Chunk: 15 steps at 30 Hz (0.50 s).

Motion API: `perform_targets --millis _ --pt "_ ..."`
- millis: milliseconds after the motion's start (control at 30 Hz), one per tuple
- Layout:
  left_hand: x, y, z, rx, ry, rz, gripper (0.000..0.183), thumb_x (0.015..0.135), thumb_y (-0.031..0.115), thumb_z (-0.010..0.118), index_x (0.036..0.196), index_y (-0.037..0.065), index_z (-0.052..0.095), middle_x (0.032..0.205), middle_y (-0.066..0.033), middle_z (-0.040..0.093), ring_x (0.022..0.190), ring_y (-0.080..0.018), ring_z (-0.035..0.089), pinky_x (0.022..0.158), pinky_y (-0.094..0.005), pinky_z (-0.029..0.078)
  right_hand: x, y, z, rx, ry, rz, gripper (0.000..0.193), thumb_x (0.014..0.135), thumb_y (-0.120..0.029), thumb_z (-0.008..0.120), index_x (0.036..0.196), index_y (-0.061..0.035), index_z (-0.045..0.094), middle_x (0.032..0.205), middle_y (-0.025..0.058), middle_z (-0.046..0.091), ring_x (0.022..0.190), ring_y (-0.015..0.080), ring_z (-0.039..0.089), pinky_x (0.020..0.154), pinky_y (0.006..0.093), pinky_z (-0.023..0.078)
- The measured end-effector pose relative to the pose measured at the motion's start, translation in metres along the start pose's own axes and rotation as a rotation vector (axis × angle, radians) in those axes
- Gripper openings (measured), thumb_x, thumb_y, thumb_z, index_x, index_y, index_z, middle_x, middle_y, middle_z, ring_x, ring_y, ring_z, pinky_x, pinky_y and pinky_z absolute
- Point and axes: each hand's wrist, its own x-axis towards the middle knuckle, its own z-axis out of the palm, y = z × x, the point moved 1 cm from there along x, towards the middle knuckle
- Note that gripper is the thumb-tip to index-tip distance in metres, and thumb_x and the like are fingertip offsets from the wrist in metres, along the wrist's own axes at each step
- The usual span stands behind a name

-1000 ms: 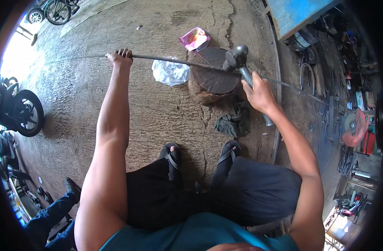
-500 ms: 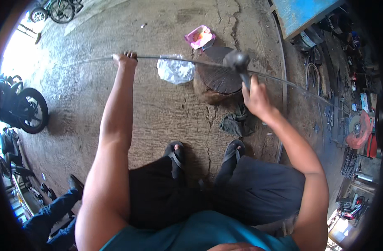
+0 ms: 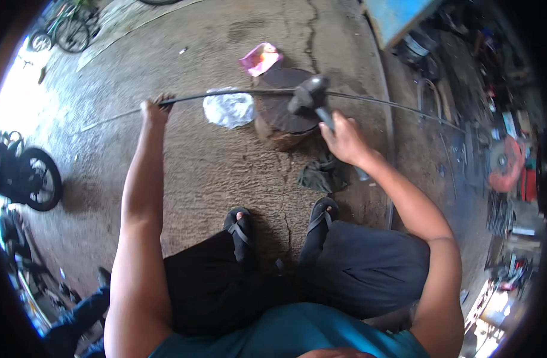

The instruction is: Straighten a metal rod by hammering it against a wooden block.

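Observation:
My left hand (image 3: 157,108) is closed around a long thin metal rod (image 3: 193,96), well to the left of a round wooden block (image 3: 282,122). The rod runs across the top of the block and out past it on both sides. In my right hand (image 3: 345,138) is a hammer (image 3: 310,94), gripped by its handle. Its dark head is over the block, at the rod; whether it touches the rod I cannot tell. A crumpled clear plastic bag (image 3: 229,109) lies on the floor left of the block.
Behind the block lies a pink packet (image 3: 261,58); a dark cloth (image 3: 323,175) is in front of it. A motorcycle wheel (image 3: 39,179) stands at the left. Tools and a red-guarded disc machine (image 3: 506,164) line the right side. Another person's leg (image 3: 79,316) shows lower left.
The hammer head looks lower and differently angled over the block. My left hand and the rod's left end have dropped slightly in the picture. The whole view has shifted a little.

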Motion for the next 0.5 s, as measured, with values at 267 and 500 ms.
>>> perform_targets --millis 267,500 --pt "0.113 0.067 -0.070 -0.072 0.112 0.044 0.063 0.100 0.050 0.017 0.114 -0.006 0.041 0.076 -0.0162 0.055 0.069 -0.0298 0.057 0.067 -0.0503 0.054 -0.009 -0.009 -0.009 -0.009 -0.141 0.030 0.029 0.093 -0.024 0.057 0.099 0.0034 0.049 0.067 0.0230 0.063 0.064 0.0438 0.064 0.059 0.0519 0.050" --pt "0.106 0.072 -0.091 0.045 0.173 0.082 0.034 0.102 0.018 0.035 0.118 -0.011 0.041 0.097 -0.0184 0.059 0.087 -0.0328 0.064 0.084 -0.0503 0.060 -0.010 0.001 -0.006 0.029 -0.068 0.038 0.029 0.092 -0.023 0.059 0.093 0.0042 0.048 0.066 0.0259 0.062 0.065 0.0462 0.063 0.060 0.0531 0.050"
